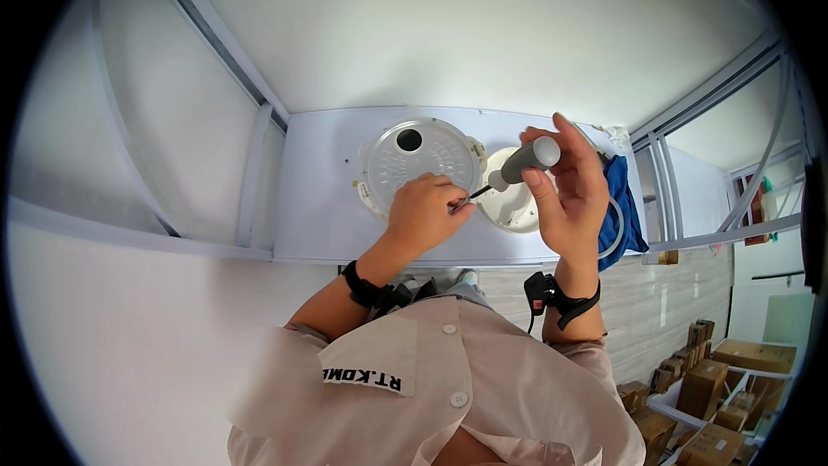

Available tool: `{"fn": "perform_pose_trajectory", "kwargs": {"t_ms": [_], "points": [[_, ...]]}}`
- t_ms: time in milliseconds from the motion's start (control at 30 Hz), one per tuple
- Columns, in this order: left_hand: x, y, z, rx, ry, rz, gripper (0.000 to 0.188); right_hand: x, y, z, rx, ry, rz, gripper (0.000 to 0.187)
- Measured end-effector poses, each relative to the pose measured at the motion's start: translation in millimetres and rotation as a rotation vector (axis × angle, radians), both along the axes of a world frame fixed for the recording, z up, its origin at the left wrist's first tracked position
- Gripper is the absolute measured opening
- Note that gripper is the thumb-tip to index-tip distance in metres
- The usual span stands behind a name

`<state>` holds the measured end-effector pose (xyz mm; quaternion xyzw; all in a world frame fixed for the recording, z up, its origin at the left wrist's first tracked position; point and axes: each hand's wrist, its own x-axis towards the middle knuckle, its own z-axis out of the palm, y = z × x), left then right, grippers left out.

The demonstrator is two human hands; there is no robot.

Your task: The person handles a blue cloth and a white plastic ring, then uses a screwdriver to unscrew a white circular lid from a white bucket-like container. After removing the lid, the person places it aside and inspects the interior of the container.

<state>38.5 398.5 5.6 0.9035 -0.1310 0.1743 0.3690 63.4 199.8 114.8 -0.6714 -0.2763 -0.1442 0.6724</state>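
My right hand [576, 194] holds a screwdriver [523, 162] by its thick grey handle, the thumb against the handle and the other fingers partly curled beside it. Its thin dark shaft slants down to the left, toward my left hand [427, 214]. The left fingers are pinched together at the shaft's tip, where a bit of shiny metal shows; its kind is mostly hidden. Under and beyond that hand lies a round silver metal disc [440, 154] with a dark round hole and a white rim. To its right sits a round white plastic shell [509, 211], partly beneath the screwdriver.
A blue cloth [617, 207] lies at the table's right end, with a pale loop of tube [617, 229] over it. White frame bars flank the white table [319, 190] at both sides. Cardboard boxes [703, 388] stand on the floor and shelving at lower right.
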Motion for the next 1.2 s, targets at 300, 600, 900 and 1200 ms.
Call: {"fn": "perform_pose_trajectory", "kwargs": {"t_ms": [300,600,900,1200], "points": [[-0.2,-0.3,7.1,0.019,0.033,-0.014,0.016,12.4,-14.3,-8.8,-0.266,-0.331,-0.177,0.047],[4.3,0.6,20.6,0.033,0.182,-0.081,0.015,5.8,1.5,8.1,-0.086,-0.297,-0.081,0.046],[14.0,-8.5,18.8,0.094,0.243,-0.050,0.015,1.7,8.7,1.0,0.099,-0.090,-0.028,0.051],[16.6,-9.7,18.7,0.121,0.219,-0.048,0.015,15.2,-11.3,-10.4,-0.203,-0.262,-0.123,0.054]]}}
